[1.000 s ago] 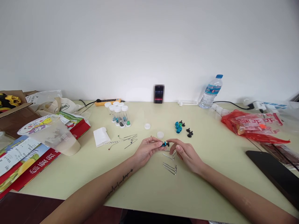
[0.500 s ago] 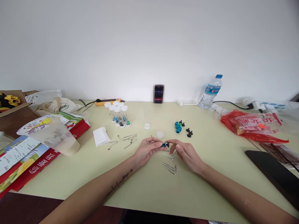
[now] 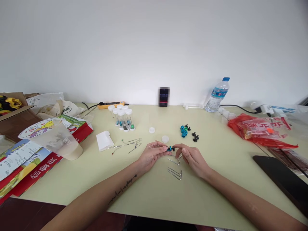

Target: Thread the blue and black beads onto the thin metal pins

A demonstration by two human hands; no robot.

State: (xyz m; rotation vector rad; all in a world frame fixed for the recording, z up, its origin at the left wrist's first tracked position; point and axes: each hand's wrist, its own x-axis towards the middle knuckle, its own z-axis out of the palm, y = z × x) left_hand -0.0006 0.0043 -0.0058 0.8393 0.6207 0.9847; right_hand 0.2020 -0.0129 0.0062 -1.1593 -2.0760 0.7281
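My left hand (image 3: 152,155) pinches a small blue and black part (image 3: 170,149) between thumb and fingertips. My right hand (image 3: 194,158) is at the part's black end, its index fingertip against it, with a thin metal key (image 3: 179,157) by its curled fingers. Several L-shaped metal keys (image 3: 175,172) lie just below the hands. Blue and green knobs (image 3: 184,131) and black screws (image 3: 195,137) sit beyond my right hand. Two white caps, one nearer (image 3: 165,139) and one farther (image 3: 151,130), rest beyond my left hand. Thin wire pieces (image 3: 134,144) lie left of it.
Capped clear tubes (image 3: 122,120) stand at the back left, near a white packet (image 3: 104,141). A plastic cup (image 3: 69,144) rests on bags at the left. A water bottle (image 3: 217,95), red plastic bag (image 3: 260,130) and black object (image 3: 279,179) are on the right.
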